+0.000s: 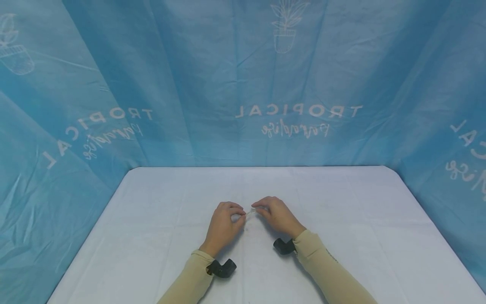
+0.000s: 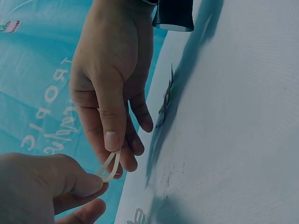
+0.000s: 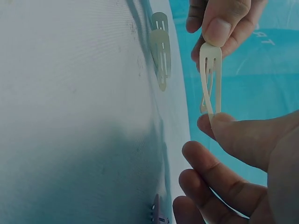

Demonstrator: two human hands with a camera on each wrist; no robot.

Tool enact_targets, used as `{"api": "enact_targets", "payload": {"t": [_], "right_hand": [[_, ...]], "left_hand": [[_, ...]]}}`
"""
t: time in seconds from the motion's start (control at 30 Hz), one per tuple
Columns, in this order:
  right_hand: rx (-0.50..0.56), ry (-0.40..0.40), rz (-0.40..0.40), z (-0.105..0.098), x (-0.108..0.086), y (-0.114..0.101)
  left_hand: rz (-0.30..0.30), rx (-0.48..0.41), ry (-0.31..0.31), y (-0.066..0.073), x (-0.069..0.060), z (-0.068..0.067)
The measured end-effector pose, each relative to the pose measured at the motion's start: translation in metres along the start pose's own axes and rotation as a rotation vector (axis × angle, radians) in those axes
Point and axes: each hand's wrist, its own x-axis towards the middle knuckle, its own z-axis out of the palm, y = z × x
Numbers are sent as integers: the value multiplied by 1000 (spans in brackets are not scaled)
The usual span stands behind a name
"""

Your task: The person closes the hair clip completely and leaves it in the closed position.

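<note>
A cream snap hair clip (image 3: 217, 79) stretches between both hands, just above the white table. My left hand (image 1: 225, 226) pinches its wide slotted end between thumb and fingers. The narrow end is pinched by the thumb and index finger of my right hand (image 1: 279, 216), whose other fingers are loosely bent. In the right wrist view the clip's inner tongue stands apart from its frame. Seen from the left wrist, the same clip (image 2: 112, 165) looks like a thin loop, its ends covered by fingertips.
On the table (image 1: 322, 190), more cream clips (image 3: 161, 56) lie below the left hand. A dark thin clip-like thing (image 3: 158, 212) lies below the right hand, partly cut off. Blue printed curtains (image 1: 212, 84) stand around the back and sides. Black wrist cameras (image 1: 224, 268) hang at both wrists.
</note>
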Motion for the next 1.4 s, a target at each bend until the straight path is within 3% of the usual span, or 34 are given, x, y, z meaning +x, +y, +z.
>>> {"api": "enact_targets", "payload": {"t": [0.17, 0.53, 0.83, 1.17, 1.4], "right_hand": [[-12, -5, -19, 0, 0, 1], [16, 10, 37, 0, -2, 0], [52, -5, 80, -1, -3, -1], [97, -26, 139, -1, -4, -6], [123, -21, 115, -2, -5, -6]], "left_hand": [[-3, -23, 13, -1, 1, 0], [-60, -56, 6, -3, 2, 0], [-41, -64, 42, -4, 3, -1], [-97, -115, 57, -7, 3, -2], [-123, -181, 41, -5, 4, -5]]}}
